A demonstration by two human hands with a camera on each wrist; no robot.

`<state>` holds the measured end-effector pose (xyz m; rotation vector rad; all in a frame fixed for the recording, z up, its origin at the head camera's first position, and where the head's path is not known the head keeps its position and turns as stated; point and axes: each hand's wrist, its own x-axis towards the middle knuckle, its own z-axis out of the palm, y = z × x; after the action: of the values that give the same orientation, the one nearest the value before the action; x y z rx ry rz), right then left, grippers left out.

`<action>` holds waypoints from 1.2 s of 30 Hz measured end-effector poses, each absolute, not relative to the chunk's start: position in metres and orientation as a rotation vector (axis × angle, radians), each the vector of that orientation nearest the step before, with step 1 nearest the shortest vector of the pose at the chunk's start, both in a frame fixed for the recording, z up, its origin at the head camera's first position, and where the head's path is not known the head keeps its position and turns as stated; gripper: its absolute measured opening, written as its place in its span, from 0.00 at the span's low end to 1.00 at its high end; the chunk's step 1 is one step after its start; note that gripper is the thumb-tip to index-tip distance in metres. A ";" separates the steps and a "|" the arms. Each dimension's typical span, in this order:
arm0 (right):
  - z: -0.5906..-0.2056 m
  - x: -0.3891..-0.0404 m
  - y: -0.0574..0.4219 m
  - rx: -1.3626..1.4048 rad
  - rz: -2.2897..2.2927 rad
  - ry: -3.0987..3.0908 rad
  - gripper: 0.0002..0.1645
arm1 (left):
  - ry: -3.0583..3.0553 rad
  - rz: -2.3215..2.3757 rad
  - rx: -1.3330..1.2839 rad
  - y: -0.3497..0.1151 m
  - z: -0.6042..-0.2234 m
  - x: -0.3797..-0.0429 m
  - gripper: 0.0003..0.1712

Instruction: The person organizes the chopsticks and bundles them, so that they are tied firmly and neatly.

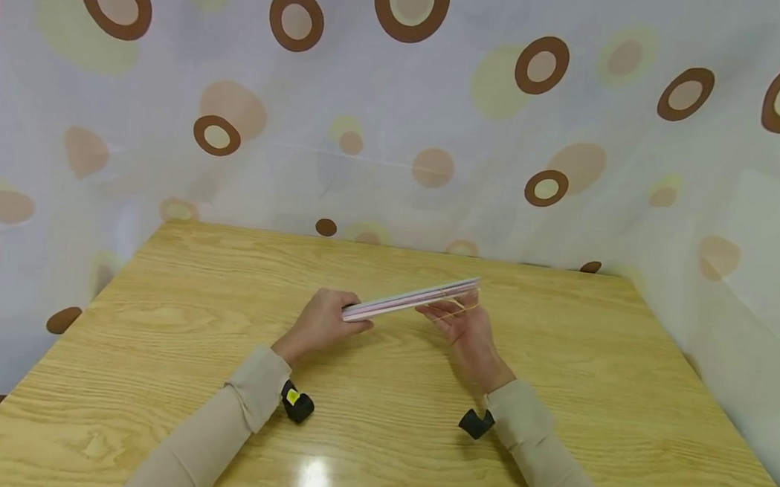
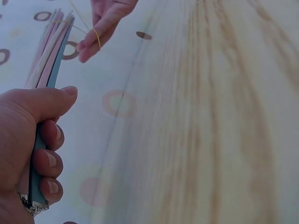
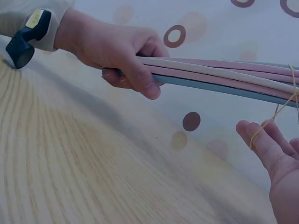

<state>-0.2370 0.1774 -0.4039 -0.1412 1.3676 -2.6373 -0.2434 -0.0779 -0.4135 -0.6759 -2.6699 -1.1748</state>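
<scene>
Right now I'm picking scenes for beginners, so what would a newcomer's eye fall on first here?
Probably the pink, white and blue bundle, gripped near one end by the left hand above the table. Next might come the thin yellow band running from the bundle's other end to the right hand. Behind them, the cloth with its bold brown rings would likely draw the eye too.

The surface [image 1: 386,414] is a yellowish-tan wood-grain tabletop, wider toward the front in the head view, its streaks running mostly side to side with rounded swirls at left. A bright white glare [image 1: 314,482] marks its front part; a soft grey shadow [image 3: 100,109] stretches diagonally across it.
</scene>
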 end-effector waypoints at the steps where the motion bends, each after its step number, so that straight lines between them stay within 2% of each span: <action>1: -0.405 -0.238 0.180 -0.188 -2.650 1.380 0.18 | -2.670 -1.169 -0.699 -0.078 -0.414 -0.244 0.12; 6: -0.410 -0.240 0.192 -0.387 -2.694 1.411 0.27 | -2.662 -1.149 -0.790 -0.080 -0.414 -0.244 0.10; 11: -0.412 -0.241 0.198 -0.498 -2.667 1.394 0.30 | -2.679 -1.112 -0.865 -0.082 -0.412 -0.243 0.09; 18: -0.408 -0.243 0.205 -0.745 -2.623 1.244 0.24 | -2.683 -1.049 -0.898 -0.081 -0.409 -0.243 0.09; 23: -0.406 -0.244 0.208 -0.893 -2.562 1.216 0.24 | -2.678 -1.061 -0.918 -0.081 -0.408 -0.243 0.10; 32: -0.395 -0.252 0.206 -0.950 -2.494 1.218 0.26 | -2.653 -1.064 -0.900 -0.090 -0.409 -0.246 0.09; 36: -0.389 -0.249 0.207 -0.841 -2.435 1.342 0.22 | -2.655 -1.015 -0.934 -0.089 -0.408 -0.245 0.10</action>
<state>-0.2490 0.2068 -0.3894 -0.8412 1.3416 -2.4351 -0.2452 -0.0894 -0.4078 -0.9338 -2.6549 -1.0149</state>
